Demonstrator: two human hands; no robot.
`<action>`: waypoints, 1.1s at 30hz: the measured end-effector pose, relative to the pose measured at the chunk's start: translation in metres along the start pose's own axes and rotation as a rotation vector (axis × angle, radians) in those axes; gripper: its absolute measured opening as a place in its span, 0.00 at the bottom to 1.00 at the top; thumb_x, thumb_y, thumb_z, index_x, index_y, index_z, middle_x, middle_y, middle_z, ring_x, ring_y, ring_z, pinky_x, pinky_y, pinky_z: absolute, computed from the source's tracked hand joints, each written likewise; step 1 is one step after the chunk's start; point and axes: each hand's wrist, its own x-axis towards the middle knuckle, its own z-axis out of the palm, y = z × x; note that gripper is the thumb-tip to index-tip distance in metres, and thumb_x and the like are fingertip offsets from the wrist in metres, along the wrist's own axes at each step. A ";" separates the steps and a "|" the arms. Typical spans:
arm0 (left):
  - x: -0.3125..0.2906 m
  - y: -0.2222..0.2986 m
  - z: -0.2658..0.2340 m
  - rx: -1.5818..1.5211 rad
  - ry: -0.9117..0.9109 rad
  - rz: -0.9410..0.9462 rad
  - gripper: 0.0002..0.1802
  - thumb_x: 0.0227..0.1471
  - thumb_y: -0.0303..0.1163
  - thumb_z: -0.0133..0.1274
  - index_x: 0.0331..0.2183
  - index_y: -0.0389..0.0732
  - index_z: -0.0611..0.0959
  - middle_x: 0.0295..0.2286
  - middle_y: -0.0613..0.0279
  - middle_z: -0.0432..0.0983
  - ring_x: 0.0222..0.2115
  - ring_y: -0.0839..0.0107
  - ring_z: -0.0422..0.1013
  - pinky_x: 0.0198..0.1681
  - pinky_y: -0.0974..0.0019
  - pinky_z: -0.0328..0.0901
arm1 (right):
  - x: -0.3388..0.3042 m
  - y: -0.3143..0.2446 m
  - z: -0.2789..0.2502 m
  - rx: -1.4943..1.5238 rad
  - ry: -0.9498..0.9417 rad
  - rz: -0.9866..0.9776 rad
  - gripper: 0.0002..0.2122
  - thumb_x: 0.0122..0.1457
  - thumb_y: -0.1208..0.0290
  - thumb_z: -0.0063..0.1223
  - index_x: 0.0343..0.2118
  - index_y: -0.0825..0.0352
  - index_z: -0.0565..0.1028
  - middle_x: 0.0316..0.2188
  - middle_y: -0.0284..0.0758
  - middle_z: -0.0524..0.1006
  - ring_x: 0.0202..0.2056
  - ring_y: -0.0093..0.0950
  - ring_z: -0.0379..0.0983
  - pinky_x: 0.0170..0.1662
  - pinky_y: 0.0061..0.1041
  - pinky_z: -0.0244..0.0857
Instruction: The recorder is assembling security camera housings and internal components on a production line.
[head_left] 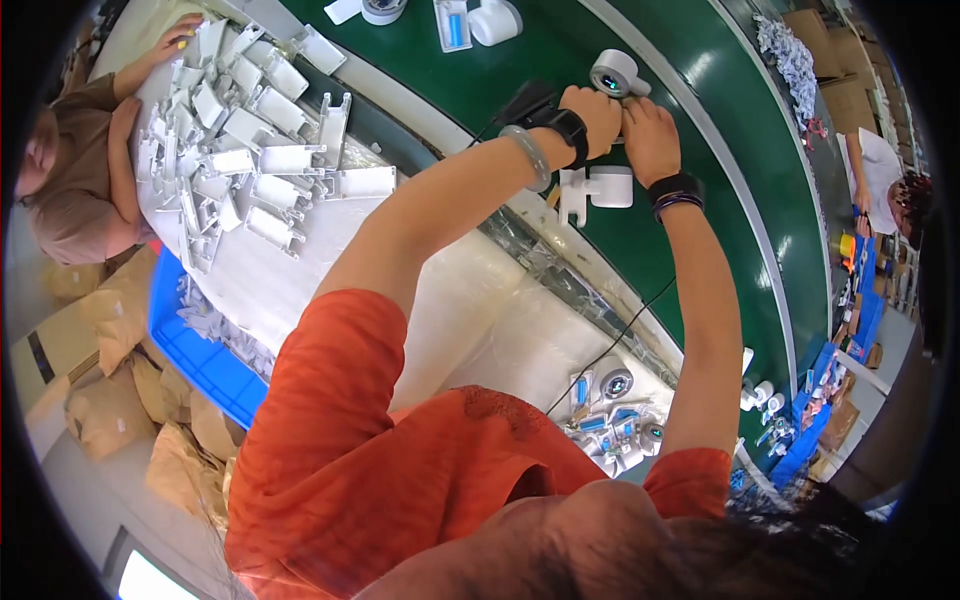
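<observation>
Over the green conveyor belt, my left hand and my right hand meet, fingers bent and closed. Just beyond their fingertips, a white device with a round head and a dark, lit face sits in their grip; its lower part is hidden by my hands. Close below my hands on the belt lies another white plastic unit with a rounded body and a flat bracket-like part. A bangle and a black band circle my left wrist, dark bands my right.
White plastic shells are heaped on the table at left, beside a co-worker's arm. A blue bin holds grey parts. White units with blue parts cluster near my right elbow. A thin black cable crosses the table edge.
</observation>
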 end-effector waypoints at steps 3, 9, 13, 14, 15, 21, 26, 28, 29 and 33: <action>0.014 -0.009 -0.003 -0.143 -0.257 -0.049 0.17 0.42 0.35 0.57 0.35 0.37 0.78 0.37 0.48 0.77 0.38 0.50 0.75 0.39 0.52 0.70 | 0.001 -0.008 0.002 0.081 -0.009 0.086 0.06 0.54 0.70 0.46 0.35 0.58 0.73 0.35 0.29 0.73 0.44 0.27 0.70 0.49 0.30 0.61; -0.013 -0.013 -0.041 -0.398 -0.139 0.240 0.21 0.42 0.30 0.56 0.42 0.38 0.74 0.30 0.47 0.77 0.29 0.53 0.76 0.30 0.55 0.70 | -0.007 -0.011 -0.060 0.204 0.066 0.201 0.08 0.53 0.74 0.51 0.37 0.60 0.73 0.33 0.31 0.75 0.41 0.31 0.71 0.47 0.32 0.61; -0.041 0.032 -0.127 -0.695 -0.446 0.054 0.19 0.48 0.28 0.52 0.45 0.38 0.72 0.22 0.57 0.75 0.17 0.73 0.73 0.16 0.70 0.65 | -0.032 -0.007 -0.102 0.451 0.383 0.252 0.09 0.53 0.76 0.54 0.38 0.65 0.74 0.35 0.35 0.77 0.40 0.38 0.72 0.44 0.38 0.63; -0.051 0.038 -0.138 -0.672 -0.509 0.068 0.19 0.48 0.28 0.52 0.44 0.37 0.72 0.21 0.57 0.75 0.17 0.73 0.73 0.15 0.69 0.64 | -0.041 -0.019 -0.117 0.620 0.343 0.377 0.05 0.55 0.76 0.53 0.36 0.66 0.74 0.33 0.37 0.78 0.37 0.41 0.73 0.41 0.39 0.65; -0.062 0.046 -0.150 -0.649 -0.571 0.081 0.18 0.48 0.28 0.51 0.43 0.36 0.72 0.21 0.58 0.75 0.17 0.73 0.73 0.15 0.69 0.64 | -0.049 -0.032 -0.134 0.860 0.270 0.541 0.04 0.57 0.73 0.54 0.33 0.67 0.74 0.28 0.38 0.78 0.32 0.42 0.74 0.36 0.37 0.66; -0.149 0.085 -0.143 -0.321 -0.058 0.121 0.24 0.47 0.26 0.50 0.47 0.34 0.68 0.25 0.45 0.77 0.23 0.50 0.75 0.26 0.53 0.67 | -0.107 -0.115 -0.226 1.532 0.188 0.977 0.07 0.56 0.74 0.61 0.33 0.70 0.74 0.23 0.26 0.75 0.25 0.13 0.69 0.28 0.14 0.64; -0.195 0.098 -0.149 -1.187 -0.443 -0.156 0.20 0.54 0.36 0.51 0.46 0.37 0.69 0.22 0.57 0.74 0.19 0.67 0.73 0.20 0.64 0.66 | -0.131 -0.154 -0.264 1.372 0.167 0.915 0.07 0.55 0.78 0.58 0.38 0.68 0.77 0.23 0.30 0.73 0.24 0.20 0.70 0.29 0.17 0.63; -0.207 0.105 -0.156 -1.734 -0.422 -0.312 0.18 0.61 0.39 0.44 0.47 0.38 0.69 0.24 0.61 0.72 0.18 0.75 0.69 0.19 0.69 0.65 | -0.135 -0.159 -0.259 1.046 0.285 0.775 0.08 0.55 0.79 0.58 0.38 0.67 0.78 0.23 0.31 0.72 0.25 0.23 0.70 0.31 0.20 0.64; -0.210 0.106 -0.155 -1.735 -0.426 -0.314 0.18 0.61 0.39 0.44 0.47 0.38 0.69 0.24 0.61 0.72 0.18 0.75 0.69 0.19 0.69 0.65 | -0.136 -0.161 -0.256 0.714 0.390 0.617 0.09 0.54 0.79 0.59 0.39 0.67 0.79 0.22 0.32 0.71 0.26 0.27 0.71 0.33 0.23 0.64; -0.225 0.114 -0.142 -1.646 -0.308 -0.254 0.15 0.65 0.35 0.36 0.47 0.38 0.69 0.28 0.60 0.72 0.17 0.75 0.69 0.20 0.70 0.66 | -0.138 -0.181 -0.261 1.044 0.414 0.870 0.09 0.53 0.79 0.59 0.39 0.67 0.79 0.25 0.34 0.75 0.31 0.32 0.71 0.38 0.28 0.64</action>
